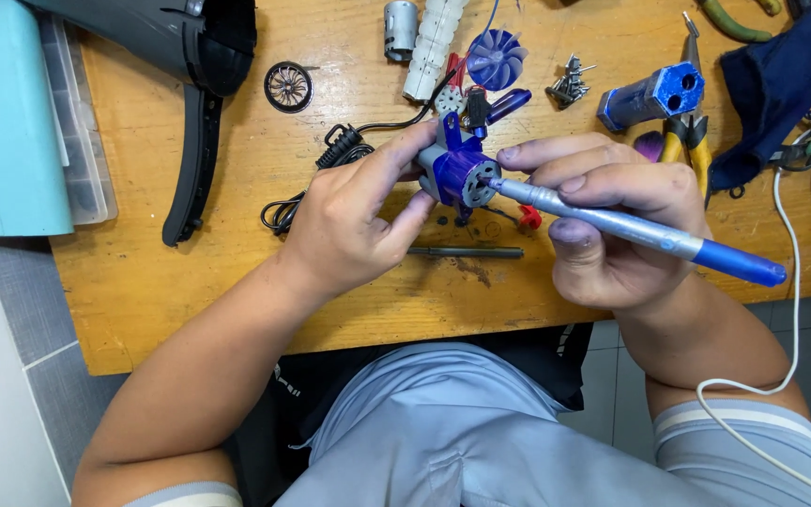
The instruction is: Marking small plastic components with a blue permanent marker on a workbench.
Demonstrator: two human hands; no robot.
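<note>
Holding the small purple motor housing (457,174) just above the wooden bench (237,300), my left hand (354,230) has thumb and fingers clamped around its body, the metal face turned toward my right. My right hand (603,230) is closed in a pen grip on a silver and blue screwdriver (631,230), whose tip touches the middle of that metal face.

I judge the main risk to be the tip slipping: the housing is held in the air with nothing to brace it, so a sideways push could skate the point off the face and into my left thumb, which sits just beside it. Thin wires (457,84) run from the housing toward the blue fan wheel (497,58); twisting the part too far could strain them.

A dark rod (466,252) lies on the bench right below my hands, and a pile of screws (570,83) sits well apart near the far edge. Any small part dropped from the housing could roll toward the near edge and fall into my lap. A black cord (330,160) curls behind my left hand and could snag.
</note>
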